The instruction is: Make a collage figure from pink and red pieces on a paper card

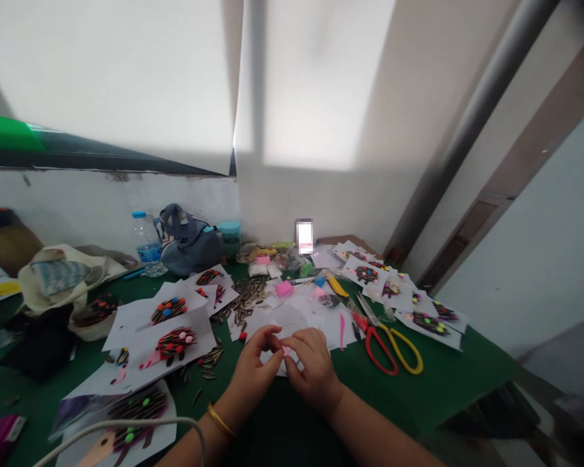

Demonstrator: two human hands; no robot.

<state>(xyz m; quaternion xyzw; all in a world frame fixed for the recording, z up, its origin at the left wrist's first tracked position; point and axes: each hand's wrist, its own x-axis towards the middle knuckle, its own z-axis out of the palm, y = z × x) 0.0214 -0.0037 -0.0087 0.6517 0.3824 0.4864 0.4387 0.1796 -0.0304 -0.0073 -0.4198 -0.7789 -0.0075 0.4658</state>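
Above white paper at the table's near edge, my left hand (257, 358) and my right hand (315, 368) meet at the fingertips. A small piece of pink modelling clay (287, 351) shows between the thumb and fingers of my right hand. My left thumb and forefinger are curled together beside it; whatever they pinch is too small to make out. A red clay lump (243, 336) lies just left of my left hand. Beyond are striped sunflower seeds (250, 298), a pink clay block (285, 288) and a pink plastic tool (342, 332).
Red-and-yellow scissors (382, 337) and a yellow cutter (337, 285) lie to the right. Hedgehog pictures made with seeds (175, 344) are spread left, with more pictures (425, 322) right. A bottle (148, 246), a blue bag (187, 243) and a phone (304, 236) stand by the wall.
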